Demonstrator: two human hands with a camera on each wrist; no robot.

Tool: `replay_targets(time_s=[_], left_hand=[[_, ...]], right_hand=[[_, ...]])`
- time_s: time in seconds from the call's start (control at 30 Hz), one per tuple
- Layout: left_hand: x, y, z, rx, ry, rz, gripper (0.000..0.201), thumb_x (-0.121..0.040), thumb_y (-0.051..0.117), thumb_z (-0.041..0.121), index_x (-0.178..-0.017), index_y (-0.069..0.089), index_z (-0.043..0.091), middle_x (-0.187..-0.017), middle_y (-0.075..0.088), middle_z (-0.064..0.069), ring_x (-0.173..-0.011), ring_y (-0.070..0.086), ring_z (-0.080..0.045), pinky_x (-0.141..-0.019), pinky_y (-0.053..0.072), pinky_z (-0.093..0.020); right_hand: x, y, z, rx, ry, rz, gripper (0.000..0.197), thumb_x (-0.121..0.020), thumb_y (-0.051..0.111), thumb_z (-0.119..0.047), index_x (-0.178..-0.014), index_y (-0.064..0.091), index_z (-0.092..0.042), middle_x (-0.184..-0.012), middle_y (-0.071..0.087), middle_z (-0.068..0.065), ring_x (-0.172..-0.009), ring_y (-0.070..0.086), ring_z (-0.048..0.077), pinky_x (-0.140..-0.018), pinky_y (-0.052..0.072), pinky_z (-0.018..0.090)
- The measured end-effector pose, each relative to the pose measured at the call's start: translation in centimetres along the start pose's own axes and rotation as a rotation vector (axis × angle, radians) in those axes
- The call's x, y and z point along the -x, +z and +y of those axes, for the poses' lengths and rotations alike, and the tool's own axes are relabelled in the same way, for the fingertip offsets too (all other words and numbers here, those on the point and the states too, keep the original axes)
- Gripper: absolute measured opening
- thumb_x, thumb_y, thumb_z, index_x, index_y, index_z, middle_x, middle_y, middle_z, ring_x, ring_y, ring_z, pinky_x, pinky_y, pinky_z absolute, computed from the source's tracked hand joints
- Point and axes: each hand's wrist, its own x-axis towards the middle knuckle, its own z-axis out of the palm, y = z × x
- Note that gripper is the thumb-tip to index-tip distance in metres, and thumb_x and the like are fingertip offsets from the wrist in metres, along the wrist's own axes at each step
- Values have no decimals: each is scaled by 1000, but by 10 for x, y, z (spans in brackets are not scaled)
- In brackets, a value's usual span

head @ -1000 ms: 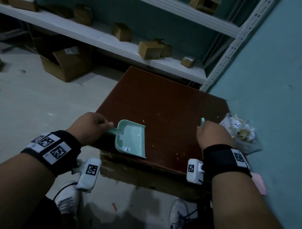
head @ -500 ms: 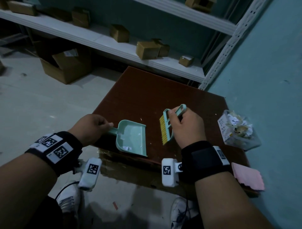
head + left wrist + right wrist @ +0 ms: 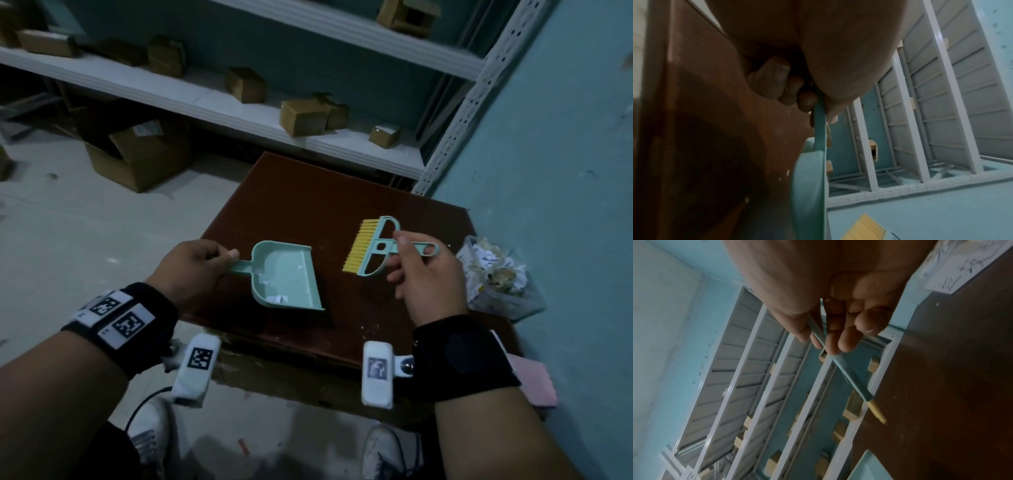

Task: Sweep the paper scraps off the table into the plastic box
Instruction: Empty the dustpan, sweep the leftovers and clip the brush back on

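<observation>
A mint-green dustpan (image 3: pixel 286 274) lies on the dark red table (image 3: pixel 308 198) with a few white paper scraps (image 3: pixel 276 298) in it. My left hand (image 3: pixel 195 267) grips its handle at the table's left edge; the pan's edge (image 3: pixel 809 186) shows in the left wrist view. My right hand (image 3: pixel 421 270) pinches the handle of a mint brush with yellow bristles (image 3: pixel 363 250), held above the table just right of the pan; the brush (image 3: pixel 849 376) shows edge-on in the right wrist view. A clear plastic box (image 3: pixel 496 277) full of crumpled paper stands at the table's right edge.
A teal wall (image 3: pixel 565 171) runs along the table's right side. White metal shelving (image 3: pixel 239 113) with small cardboard boxes stands behind the table. A pink pad (image 3: pixel 534 383) lies at the near right corner. An open carton (image 3: pixel 137 154) sits on the floor at left.
My right hand has swung the brush from near the plastic box leftward and up, turning its bristles toward the dustpan. The left hand and dustpan have hardly moved.
</observation>
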Motion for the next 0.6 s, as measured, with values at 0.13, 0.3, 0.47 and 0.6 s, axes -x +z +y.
replay_targets(time_s=[0.13,0.3,0.47,0.6], left_hand=[[-3,37,33,69,46,-67,34,-97,69,39,-73,72,15,-47,50,4,-48,44,-20,-52,39,-31],[-6,101,116,-22,200,-166,33,-99,66,37,-79,71,11,-55,56,-2,-45,49,-15,-45,41,-30],[-22,170,212,-166,352,-203,32,-99,66,40,-82,73,14,-62,59,-3,-46,50,-13,-45,42,-27],[-34,223,264,-372,476,-195,38,-100,64,40,-87,76,6,-74,69,-15,-59,56,-22,-56,46,-30]], right_hand=[[-21,-49,0,-68,-74,244,11,-101,63,-27,-92,66,-23,-69,71,2,-55,62,17,-43,46,27],[-57,-129,7,-309,-7,571,11,-92,59,-33,-88,65,-24,-69,70,9,-48,58,21,-40,40,21],[-73,-181,34,-368,66,685,27,-96,51,-31,-107,69,-14,-84,77,11,-59,66,20,-38,43,20],[-84,-197,39,-295,72,720,28,-104,50,-28,-123,68,-19,-90,78,5,-71,73,19,-47,56,31]])
